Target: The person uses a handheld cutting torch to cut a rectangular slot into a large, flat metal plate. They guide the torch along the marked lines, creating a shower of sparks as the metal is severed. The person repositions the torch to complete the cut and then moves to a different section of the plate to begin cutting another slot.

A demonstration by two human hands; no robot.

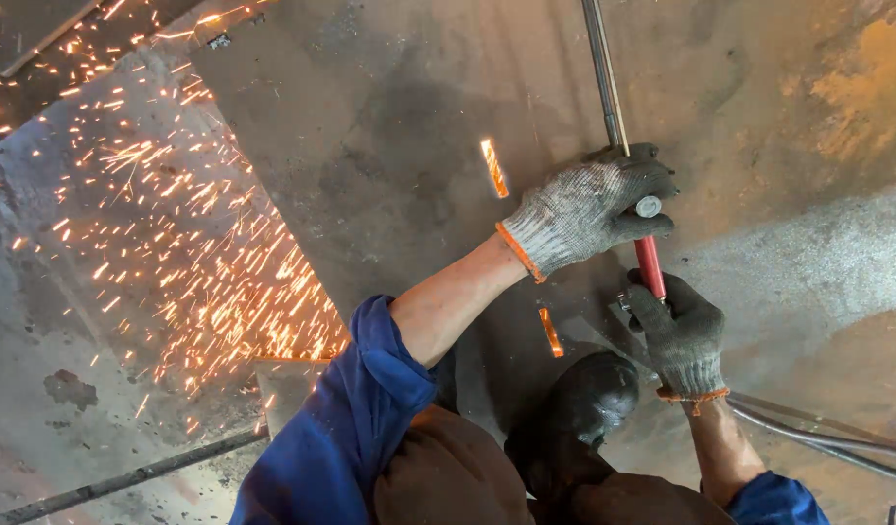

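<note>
My gloved left hand (589, 209) grips the long steel rod (603, 78) running up across the rusty plate (389, 126); my right hand (679, 335) clenches its red handle (649, 265) just below, sparks (205, 253) flying leftward.

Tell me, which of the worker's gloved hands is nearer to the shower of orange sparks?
Left. The left hand grips the tool higher up, closer to the sparks at the far left. The right hand holds the red handle lower, farther right.
</note>
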